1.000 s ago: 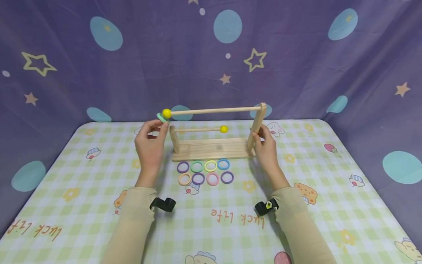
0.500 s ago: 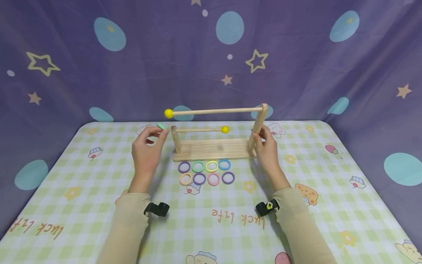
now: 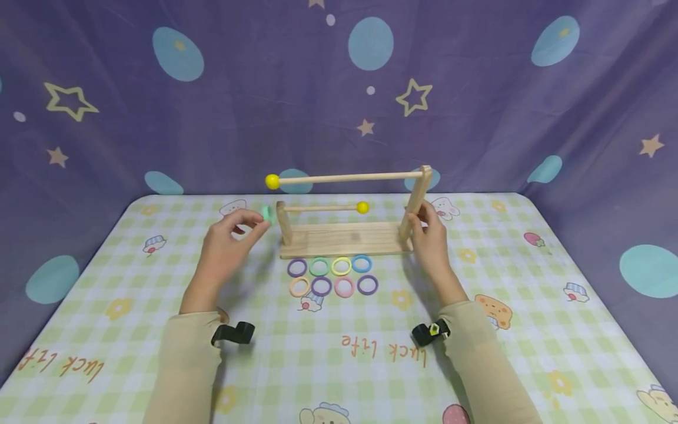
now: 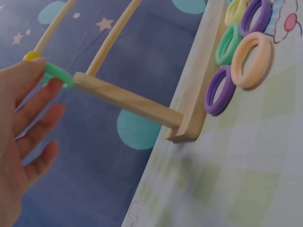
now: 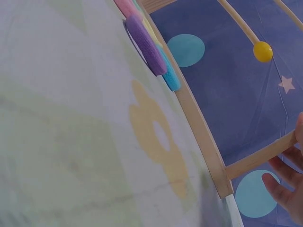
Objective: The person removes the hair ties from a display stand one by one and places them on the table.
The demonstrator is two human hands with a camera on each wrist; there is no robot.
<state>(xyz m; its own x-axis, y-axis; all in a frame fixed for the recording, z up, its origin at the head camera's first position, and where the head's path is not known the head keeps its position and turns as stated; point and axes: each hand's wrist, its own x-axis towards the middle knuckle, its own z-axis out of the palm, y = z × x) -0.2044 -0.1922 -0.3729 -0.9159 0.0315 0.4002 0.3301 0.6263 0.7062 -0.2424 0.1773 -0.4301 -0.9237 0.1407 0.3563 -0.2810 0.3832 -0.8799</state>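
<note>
A green ring [image 3: 267, 214] is pinched between the thumb and fingers of my left hand [image 3: 228, 241], just left of the wooden rack's short post [image 3: 284, 224]. In the left wrist view the ring [image 4: 58, 74] stands near the top of that post. My right hand [image 3: 429, 238] grips the tall right post [image 3: 417, 197]. Two rods run across the rack: the upper rod [image 3: 349, 177] ends in a yellow ball [image 3: 272, 181] at its left, the lower rod [image 3: 320, 208] in a yellow ball [image 3: 362, 207] at its right. Neither rod bears a ring.
In front of the rack's base [image 3: 344, 238] lie several rings in two rows, among them a blue ring [image 3: 362, 255], a pink ring [image 3: 337, 295] and an orange ring [image 3: 292, 294]. A checked cloth [image 3: 328, 377] covers the table; a purple curtain [image 3: 265, 106] hangs behind.
My left hand has lowered the green ring from beside the upper rod's yellow ball to beside the short post, its wrist swinging left. My right hand stays on the tall post.
</note>
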